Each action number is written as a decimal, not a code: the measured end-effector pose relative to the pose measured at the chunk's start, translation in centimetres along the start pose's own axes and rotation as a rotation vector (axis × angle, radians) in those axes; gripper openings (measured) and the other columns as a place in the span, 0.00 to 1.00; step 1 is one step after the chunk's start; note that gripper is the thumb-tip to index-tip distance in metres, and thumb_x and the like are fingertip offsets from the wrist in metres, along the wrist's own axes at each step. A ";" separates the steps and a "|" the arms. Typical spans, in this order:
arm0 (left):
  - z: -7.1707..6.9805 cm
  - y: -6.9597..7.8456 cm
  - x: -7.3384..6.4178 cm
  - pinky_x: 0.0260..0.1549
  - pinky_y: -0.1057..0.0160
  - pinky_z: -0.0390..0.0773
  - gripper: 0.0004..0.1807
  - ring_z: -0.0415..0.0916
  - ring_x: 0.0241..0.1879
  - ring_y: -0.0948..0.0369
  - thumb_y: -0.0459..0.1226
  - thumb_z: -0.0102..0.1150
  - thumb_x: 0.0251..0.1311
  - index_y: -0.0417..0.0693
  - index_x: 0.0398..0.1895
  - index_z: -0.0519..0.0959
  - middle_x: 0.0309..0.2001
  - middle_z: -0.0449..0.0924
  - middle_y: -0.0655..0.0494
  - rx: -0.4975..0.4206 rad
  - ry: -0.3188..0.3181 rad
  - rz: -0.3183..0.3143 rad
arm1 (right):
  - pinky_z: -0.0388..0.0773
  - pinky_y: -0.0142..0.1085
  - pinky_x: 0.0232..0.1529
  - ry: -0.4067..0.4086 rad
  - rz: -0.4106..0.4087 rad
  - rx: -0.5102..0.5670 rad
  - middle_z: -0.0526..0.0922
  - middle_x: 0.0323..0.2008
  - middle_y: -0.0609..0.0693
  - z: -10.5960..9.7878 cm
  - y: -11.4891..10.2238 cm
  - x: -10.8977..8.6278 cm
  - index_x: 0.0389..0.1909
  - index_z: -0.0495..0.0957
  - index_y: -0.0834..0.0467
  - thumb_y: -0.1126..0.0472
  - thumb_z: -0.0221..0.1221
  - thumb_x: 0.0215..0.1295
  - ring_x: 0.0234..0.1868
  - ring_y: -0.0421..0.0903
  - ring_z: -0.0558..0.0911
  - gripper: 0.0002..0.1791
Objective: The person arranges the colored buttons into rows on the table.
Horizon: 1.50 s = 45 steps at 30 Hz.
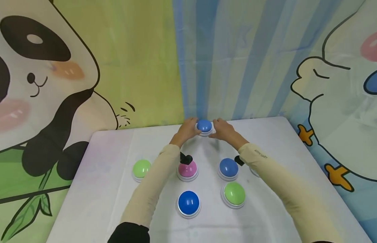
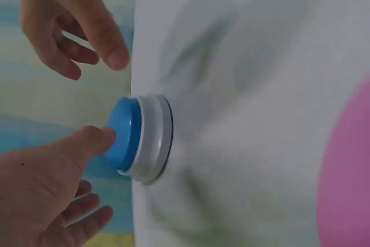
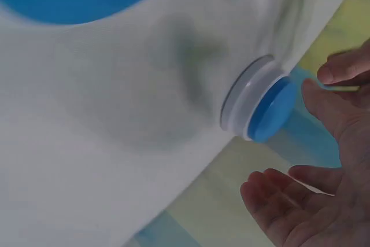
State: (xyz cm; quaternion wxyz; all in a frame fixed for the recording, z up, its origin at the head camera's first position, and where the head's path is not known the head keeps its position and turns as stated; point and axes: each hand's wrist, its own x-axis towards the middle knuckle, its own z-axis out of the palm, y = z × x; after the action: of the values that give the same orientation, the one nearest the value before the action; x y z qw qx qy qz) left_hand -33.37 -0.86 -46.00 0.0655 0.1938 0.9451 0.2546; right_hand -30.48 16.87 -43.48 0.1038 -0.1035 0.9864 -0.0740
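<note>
At the far edge of the white table stands a push button with a blue dome (image 1: 204,126) and a white round base, between my two hands. To its left is my left hand (image 1: 187,131), fingers loosely spread; in the left wrist view its thumb (image 2: 95,142) overlaps the side of the dome. My right hand (image 1: 225,131) is on the other side, thumb and fingers apart. The right wrist view has the right palm (image 3: 324,212) facing the button's base (image 3: 248,99), with a gap between them. Neither hand grips anything.
Nearer on the table (image 1: 94,189) stand more domed buttons: green (image 1: 141,168), pink (image 1: 187,169), blue (image 1: 228,167), another green (image 1: 234,193) and a darker blue (image 1: 188,203). A white rim (image 1: 254,172) peeks out by the right sleeve. Printed cloth (image 1: 145,67) hangs behind the table.
</note>
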 end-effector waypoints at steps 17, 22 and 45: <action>4.7 -1.3 1.1 0.66 0.52 0.68 0.33 0.70 0.64 0.45 0.34 0.65 0.57 0.33 0.64 0.62 0.62 0.71 0.36 -0.193 0.056 -0.029 | 0.71 0.53 0.64 -0.036 0.132 0.203 0.69 0.62 0.68 3.6 -0.4 4.1 0.66 0.59 0.67 0.54 0.65 0.62 0.63 0.62 0.73 0.39; 4.8 -1.1 1.5 0.63 0.52 0.71 0.33 0.73 0.61 0.44 0.33 0.65 0.58 0.35 0.63 0.61 0.60 0.73 0.35 -0.201 0.063 -0.049 | 0.72 0.53 0.63 -0.005 0.151 0.240 0.68 0.63 0.70 4.3 -0.5 4.5 0.68 0.53 0.69 0.51 0.65 0.61 0.63 0.63 0.73 0.45; 4.6 -1.8 1.4 0.58 0.51 0.76 0.31 0.78 0.55 0.44 0.36 0.72 0.50 0.34 0.56 0.69 0.53 0.79 0.36 -0.210 0.181 0.023 | 0.74 0.52 0.60 0.092 0.078 0.246 0.74 0.58 0.70 4.4 -0.1 4.4 0.64 0.57 0.68 0.50 0.69 0.55 0.58 0.64 0.77 0.45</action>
State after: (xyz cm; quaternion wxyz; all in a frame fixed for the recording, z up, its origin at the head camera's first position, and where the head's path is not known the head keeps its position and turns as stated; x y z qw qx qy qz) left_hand -34.17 0.38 -50.94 -0.0031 0.1730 0.9130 0.3695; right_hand -33.69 15.30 -48.55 0.0733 -0.0481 0.9768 -0.1952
